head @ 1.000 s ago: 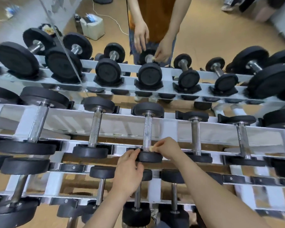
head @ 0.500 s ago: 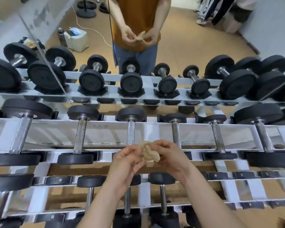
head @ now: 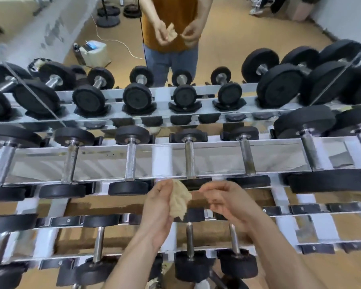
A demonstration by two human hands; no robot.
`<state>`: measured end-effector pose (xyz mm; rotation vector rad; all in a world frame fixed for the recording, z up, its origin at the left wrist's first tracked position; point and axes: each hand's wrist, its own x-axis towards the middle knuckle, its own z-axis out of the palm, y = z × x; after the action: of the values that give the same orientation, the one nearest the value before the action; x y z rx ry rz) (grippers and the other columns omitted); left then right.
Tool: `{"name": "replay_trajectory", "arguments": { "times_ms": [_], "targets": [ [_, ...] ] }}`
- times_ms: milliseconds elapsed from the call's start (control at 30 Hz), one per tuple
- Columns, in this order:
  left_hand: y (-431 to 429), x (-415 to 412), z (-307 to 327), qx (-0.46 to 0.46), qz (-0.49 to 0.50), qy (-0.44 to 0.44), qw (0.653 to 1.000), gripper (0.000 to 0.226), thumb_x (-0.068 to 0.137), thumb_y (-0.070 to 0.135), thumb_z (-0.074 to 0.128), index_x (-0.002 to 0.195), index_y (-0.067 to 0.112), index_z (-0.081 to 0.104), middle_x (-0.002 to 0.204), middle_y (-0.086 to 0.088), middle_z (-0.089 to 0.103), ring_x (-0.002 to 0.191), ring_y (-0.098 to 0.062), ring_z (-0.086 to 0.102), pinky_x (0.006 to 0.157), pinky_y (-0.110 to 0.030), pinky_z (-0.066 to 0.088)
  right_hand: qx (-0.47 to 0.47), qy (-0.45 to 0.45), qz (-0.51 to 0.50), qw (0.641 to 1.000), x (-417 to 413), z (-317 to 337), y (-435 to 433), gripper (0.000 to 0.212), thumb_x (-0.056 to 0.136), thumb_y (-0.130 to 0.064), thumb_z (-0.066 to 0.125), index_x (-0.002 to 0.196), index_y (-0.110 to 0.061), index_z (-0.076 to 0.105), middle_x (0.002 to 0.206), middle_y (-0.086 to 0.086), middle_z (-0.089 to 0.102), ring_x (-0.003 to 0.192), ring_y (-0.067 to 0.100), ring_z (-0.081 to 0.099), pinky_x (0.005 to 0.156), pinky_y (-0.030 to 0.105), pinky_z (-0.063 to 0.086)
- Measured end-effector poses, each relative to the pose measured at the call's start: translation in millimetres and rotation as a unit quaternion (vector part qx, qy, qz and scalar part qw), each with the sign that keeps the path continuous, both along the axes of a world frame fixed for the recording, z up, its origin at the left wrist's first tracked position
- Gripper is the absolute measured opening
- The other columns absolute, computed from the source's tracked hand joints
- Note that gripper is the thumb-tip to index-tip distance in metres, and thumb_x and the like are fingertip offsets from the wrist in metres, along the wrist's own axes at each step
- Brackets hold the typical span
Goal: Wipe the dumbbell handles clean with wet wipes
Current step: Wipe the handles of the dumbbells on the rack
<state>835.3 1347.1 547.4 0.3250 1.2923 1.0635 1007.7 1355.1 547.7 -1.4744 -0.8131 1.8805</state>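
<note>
Wipe [head: 178,202]: crumpled, its left side tucked behind the left hand [head: 156,207] that grips it; folds soft with blur. Right hand [head: 225,203]: fingertips smeared, curled just beside the wipe; whether they touch it cannot be told. Both forearms cut off by the bottom edge. Wipe and hands cover part of the near head of the middle dumbbell [head: 189,159] at the front rail of the rack [head: 217,159]. Lower-tier dumbbells sit partly behind the forearms. Dumbbells at the rack's left and right ends are cut off by the picture's sides. Head markings are too blurred to read.
</note>
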Motion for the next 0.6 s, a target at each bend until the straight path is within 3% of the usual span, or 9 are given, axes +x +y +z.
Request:
{"name": "replay_trajectory", "arguments": {
  "times_ms": [67,133,200,267,367,467,600],
  "targets": [
    [1,11,-3,0.012,-0.017,0.050,0.999,0.016,0.099,0.017,0.052,0.088,0.009,0.060,0.066,-0.003,0.063,0.053,-0.013,0.059,0.050,-0.026,0.044,-0.019,0.060,-0.062,0.996,14,-3,-2,0.010,0.087,-0.014,0.067,0.096,-0.013,0.072,0.095,0.008,0.070,0.084,0.018,0.065,0.076,0.034,0.051],
    [6,18,-4,0.036,-0.054,0.084,0.994,0.016,0.097,0.021,0.058,0.092,0.007,0.064,0.073,-0.007,0.066,0.061,-0.017,0.062,0.056,-0.029,0.047,-0.025,0.091,-0.027,0.995,16,-9,-2,0.036,0.083,-0.029,0.071,0.117,-0.019,0.064,0.112,0.007,0.070,0.105,0.020,0.067,0.085,0.041,0.055],
    [14,23,-3,0.058,-0.104,0.087,0.989,0.021,0.088,0.027,0.067,0.094,0.007,0.067,0.081,-0.013,0.068,0.070,-0.022,0.064,0.063,-0.032,0.050,-0.016,0.095,0.025,0.995,6,-12,0,0.042,0.085,-0.024,0.071,0.125,-0.020,0.059,0.118,0.011,0.068,0.110,0.025,0.065,0.090,0.045,0.054],
    [23,25,-3,0.063,-0.140,0.096,0.984,0.025,0.078,0.028,0.073,0.092,0.009,0.067,0.081,-0.015,0.068,0.069,-0.023,0.065,0.061,-0.033,0.052,-0.007,0.091,0.002,0.996,-5,-16,5,0.036,0.087,-0.007,0.068,0.122,-0.010,0.060,0.111,0.019,0.068,0.098,0.030,0.067,0.086,0.042,0.053],
    [43,14,-13,0.066,-0.119,0.095,0.986,0.012,0.083,0.012,0.070,0.094,0.011,0.067,0.071,-0.009,0.064,0.064,-0.021,0.064,0.056,-0.031,0.053,-0.008,0.065,-0.089,0.994,-2,-21,20,0.028,0.087,0.005,0.063,0.114,0.000,0.062,0.090,0.016,0.070,0.073,0.019,0.066,0.061,0.025,0.051],
    [60,4,-29,0.071,-0.114,0.116,0.984,0.009,0.093,0.007,0.061,0.099,0.010,0.066,0.065,-0.002,0.056,0.057,-0.012,0.059,0.048,-0.021,0.047,-0.016,-0.030,-0.095,0.995,4,-28,38,0.015,0.092,-0.003,0.061,0.106,-0.003,0.068,0.088,0.011,0.072,0.066,0.011,0.063,0.056,0.020,0.046],
    [86,5,-65,0.102,-0.181,0.324,0.923,0.009,0.095,0.020,0.060,0.092,0.028,0.062,0.081,0.005,0.063,0.067,-0.013,0.060,0.060,-0.024,0.046,0.001,-0.231,-0.125,0.965,-5,-49,73,0.010,0.093,-0.010,0.061,0.094,-0.015,0.070,0.089,0.002,0.071,0.076,0.011,0.065,0.061,0.018,0.046]
  ]
}}
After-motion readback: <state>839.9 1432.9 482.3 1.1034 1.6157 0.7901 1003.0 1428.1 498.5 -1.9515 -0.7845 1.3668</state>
